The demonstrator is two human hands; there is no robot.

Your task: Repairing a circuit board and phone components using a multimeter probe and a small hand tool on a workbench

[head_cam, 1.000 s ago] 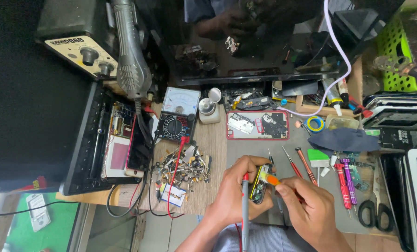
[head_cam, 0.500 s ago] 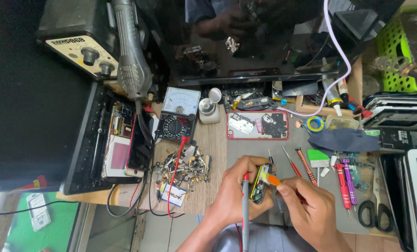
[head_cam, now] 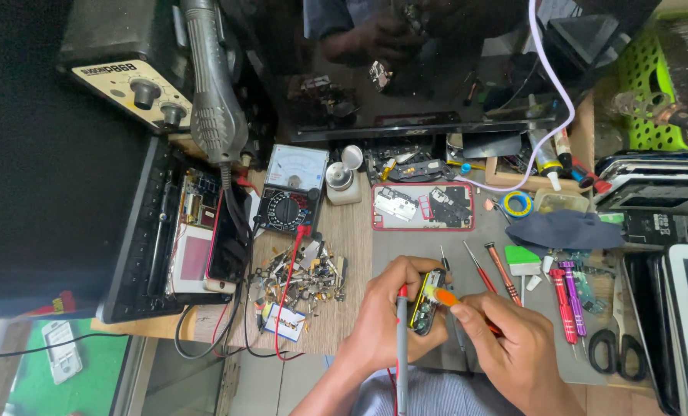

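Cluttered worktop (head_cam: pixel 359 223) under a dark monitor: nothing has shifted since a second ago. Left hand (head_cam: pixel 386 316) fingers still pinch the small circuit board (head_cam: pixel 427 310) upright beside a red probe (head_cam: pixel 401 339); right hand (head_cam: pixel 513 347) fingers pinch an orange-tipped tool (head_cam: pixel 445 296) against it.

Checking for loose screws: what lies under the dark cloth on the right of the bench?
The cloth lies on the grey mat, its right end over a green scrap. Anything beneath its middle is covered.
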